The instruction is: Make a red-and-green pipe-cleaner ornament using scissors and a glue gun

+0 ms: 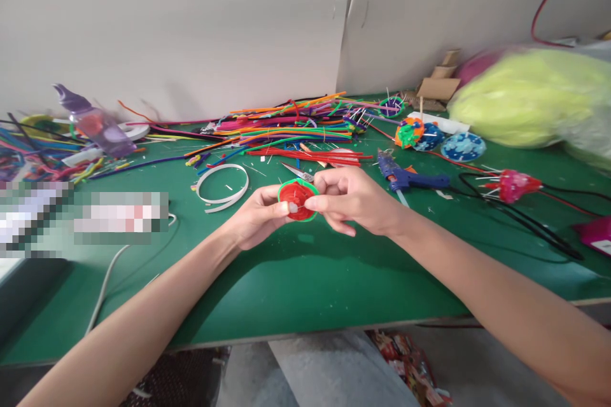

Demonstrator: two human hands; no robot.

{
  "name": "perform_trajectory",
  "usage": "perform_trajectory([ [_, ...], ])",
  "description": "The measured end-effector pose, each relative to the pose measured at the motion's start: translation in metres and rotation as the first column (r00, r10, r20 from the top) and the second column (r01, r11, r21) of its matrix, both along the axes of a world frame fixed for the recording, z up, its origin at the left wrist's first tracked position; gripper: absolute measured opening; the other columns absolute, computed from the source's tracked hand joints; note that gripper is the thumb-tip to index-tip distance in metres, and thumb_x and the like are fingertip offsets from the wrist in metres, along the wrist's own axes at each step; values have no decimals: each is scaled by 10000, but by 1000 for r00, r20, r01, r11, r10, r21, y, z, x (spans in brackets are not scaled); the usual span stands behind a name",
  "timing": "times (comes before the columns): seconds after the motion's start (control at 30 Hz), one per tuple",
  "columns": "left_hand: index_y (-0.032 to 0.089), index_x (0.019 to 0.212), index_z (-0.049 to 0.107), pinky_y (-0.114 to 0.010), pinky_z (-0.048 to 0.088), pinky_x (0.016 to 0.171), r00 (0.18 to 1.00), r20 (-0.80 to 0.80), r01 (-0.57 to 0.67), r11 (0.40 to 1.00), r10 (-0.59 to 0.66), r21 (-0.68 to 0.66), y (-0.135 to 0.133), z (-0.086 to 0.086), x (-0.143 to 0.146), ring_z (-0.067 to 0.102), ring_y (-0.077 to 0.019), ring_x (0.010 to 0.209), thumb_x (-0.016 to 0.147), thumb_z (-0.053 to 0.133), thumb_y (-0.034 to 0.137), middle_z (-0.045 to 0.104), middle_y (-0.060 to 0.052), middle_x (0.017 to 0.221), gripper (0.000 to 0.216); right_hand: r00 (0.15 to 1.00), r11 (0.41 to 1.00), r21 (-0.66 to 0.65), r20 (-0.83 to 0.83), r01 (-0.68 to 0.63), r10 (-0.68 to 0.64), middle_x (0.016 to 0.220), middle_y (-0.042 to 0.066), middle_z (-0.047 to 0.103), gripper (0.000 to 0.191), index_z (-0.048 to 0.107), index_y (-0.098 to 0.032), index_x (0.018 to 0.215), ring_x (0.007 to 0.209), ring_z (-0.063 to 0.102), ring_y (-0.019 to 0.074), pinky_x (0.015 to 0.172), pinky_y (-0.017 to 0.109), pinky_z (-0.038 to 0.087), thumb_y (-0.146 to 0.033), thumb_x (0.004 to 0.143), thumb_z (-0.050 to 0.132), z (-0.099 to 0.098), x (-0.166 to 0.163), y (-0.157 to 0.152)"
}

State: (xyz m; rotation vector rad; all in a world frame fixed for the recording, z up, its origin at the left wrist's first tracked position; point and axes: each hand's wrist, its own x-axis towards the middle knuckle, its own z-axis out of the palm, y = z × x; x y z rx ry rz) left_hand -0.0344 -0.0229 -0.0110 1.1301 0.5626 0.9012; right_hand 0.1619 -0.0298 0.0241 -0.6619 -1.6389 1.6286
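Above the front half of the green table, my left hand (260, 216) holds a round disc (296, 196) by its left edge, thumb on top. The disc looks like a coil of red pipe cleaner with a green rim, and small whitish bits show at its middle. My right hand (351, 200) pinches with thumb and index finger at the disc's right side; whether a small piece sits in the pinch is hidden. Just behind that hand a pointed metal blade (300, 173), like that of scissors, sticks out leftward. I cannot tell whether it lies on the table.
Bundled pipe cleaners (296, 130) stretch along the back, with red ones (315, 154) in front. A white strip coil (222, 184) is left of centre. To the right are a blue glue gun (410, 177), finished-looking coiled pieces (463, 146) and cables. A purple bottle (98, 124) leans at the left.
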Motion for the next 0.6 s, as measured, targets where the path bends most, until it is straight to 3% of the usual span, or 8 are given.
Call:
perform_trajectory([
  [0.6,163,776,733,-305,502,784,1000,25,5,999,-4,-36,1,-3,0,645,-144,731,643,842,334,701,-14,769,242,997,999,-35,-71,-23,20,365,-118,423,295,471,-176,651,242,376,44,260,165,286,-300,762,715,-7,-4,0],
])
